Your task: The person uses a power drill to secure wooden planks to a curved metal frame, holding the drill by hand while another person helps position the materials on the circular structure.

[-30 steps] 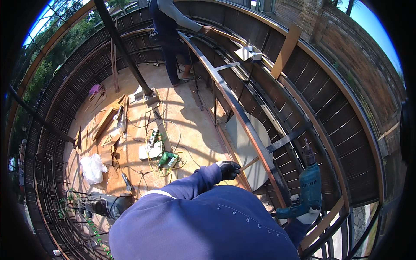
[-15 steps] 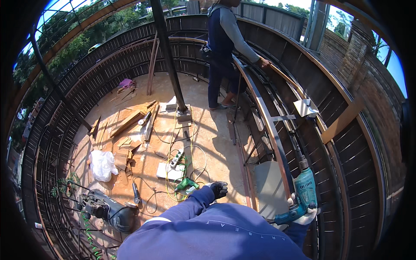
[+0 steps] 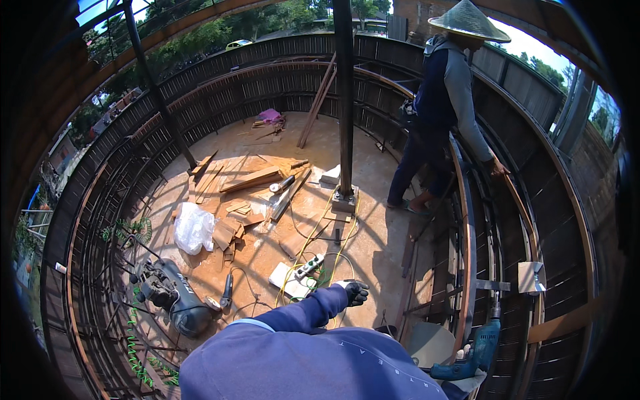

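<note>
My right hand [image 3: 472, 383], in a pale glove, grips a teal power drill [image 3: 487, 343] at the lower right. Its bit points away from me along the slatted wall, close to a short metal strip [image 3: 492, 285] that reaches across from a dark rail [image 3: 465, 267]; whether they touch I cannot tell. My left hand [image 3: 355, 293], gloved with black fingers, is held out over the floor with its fingers loosely bent and apart, holding nothing. Below it lie a white power strip [image 3: 309, 266] and yellow cables.
A co-worker [image 3: 440, 100] in a conical hat stands ahead right, one hand on a long strip [image 3: 520, 203]. A dark post [image 3: 344, 100] rises mid-floor. Wood offcuts [image 3: 252, 179], a white plastic bag [image 3: 193, 228], an angle grinder [image 3: 227, 291] and a black compressor [image 3: 187, 307] lie leftward.
My view has turned left, so the scene sits further right. The drill's tip appears nearer the metal strip. The green drill on the floor is now hidden behind my left arm.
</note>
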Demonstrator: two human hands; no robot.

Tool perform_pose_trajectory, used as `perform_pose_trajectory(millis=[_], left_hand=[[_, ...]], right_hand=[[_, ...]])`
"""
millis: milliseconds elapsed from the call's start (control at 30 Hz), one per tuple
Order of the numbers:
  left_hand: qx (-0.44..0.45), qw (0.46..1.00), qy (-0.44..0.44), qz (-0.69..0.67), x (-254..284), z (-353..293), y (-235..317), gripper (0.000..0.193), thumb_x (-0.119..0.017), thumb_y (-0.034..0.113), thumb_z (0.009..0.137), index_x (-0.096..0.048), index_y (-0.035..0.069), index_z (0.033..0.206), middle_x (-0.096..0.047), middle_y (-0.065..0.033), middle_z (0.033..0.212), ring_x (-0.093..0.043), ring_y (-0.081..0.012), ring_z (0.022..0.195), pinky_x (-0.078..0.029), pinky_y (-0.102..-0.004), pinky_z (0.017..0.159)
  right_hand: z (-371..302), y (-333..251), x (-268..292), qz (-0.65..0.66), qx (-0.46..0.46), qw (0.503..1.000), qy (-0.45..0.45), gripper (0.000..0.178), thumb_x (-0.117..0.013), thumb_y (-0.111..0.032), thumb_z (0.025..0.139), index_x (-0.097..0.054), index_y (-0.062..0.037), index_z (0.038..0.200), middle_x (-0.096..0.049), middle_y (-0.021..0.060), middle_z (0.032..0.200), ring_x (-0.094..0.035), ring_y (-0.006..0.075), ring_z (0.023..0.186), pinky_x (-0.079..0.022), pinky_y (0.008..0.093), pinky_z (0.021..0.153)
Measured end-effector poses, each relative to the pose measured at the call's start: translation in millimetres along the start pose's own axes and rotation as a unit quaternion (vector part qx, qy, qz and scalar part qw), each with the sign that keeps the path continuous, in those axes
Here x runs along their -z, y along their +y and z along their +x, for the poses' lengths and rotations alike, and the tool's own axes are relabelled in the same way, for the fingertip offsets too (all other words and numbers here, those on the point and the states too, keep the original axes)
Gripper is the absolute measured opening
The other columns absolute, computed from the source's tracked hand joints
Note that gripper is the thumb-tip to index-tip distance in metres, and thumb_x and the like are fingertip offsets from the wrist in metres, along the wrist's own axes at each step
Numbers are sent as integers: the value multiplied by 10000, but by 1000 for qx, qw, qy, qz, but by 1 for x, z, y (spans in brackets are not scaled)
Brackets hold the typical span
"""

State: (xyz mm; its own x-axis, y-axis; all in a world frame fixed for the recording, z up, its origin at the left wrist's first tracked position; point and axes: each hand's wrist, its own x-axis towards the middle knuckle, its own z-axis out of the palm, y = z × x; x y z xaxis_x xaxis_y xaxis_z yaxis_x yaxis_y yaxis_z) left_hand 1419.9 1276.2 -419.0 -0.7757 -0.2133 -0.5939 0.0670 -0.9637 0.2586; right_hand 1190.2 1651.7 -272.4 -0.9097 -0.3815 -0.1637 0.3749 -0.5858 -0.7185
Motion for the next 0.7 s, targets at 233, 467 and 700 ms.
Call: perform_pose_trajectory(millis=[233,467,700], left_hand=[[68,989,-89,93,-112,175,46,115,-577,105,970,-643,104,1064,-556,-37,711,-514,-191,560,-442,-362,528],[-9,908,-222,354,-349,243,51,248,-636,124,998,-646,-2,1211,-693,-127,935,-693,-244,804,-594,-406,713],[-71,733,-345,582,-570,309,-32,221,-591,126,1021,-654,16,1202,-713,-106,927,-705,-186,775,-587,-310,686]], right_hand=[[86,4,13,-31,32,996,74,611,-652,-316,837,-580,-12,1363,-674,216,1224,-710,335,1030,-637,452,814],[93,-18,59,14,150,974,167,479,-651,-189,888,-601,5,1322,-690,209,1183,-724,338,994,-651,429,746],[86,-27,40,250,197,911,263,549,-768,-163,860,-522,9,1320,-670,195,1198,-692,352,1032,-610,482,819]])
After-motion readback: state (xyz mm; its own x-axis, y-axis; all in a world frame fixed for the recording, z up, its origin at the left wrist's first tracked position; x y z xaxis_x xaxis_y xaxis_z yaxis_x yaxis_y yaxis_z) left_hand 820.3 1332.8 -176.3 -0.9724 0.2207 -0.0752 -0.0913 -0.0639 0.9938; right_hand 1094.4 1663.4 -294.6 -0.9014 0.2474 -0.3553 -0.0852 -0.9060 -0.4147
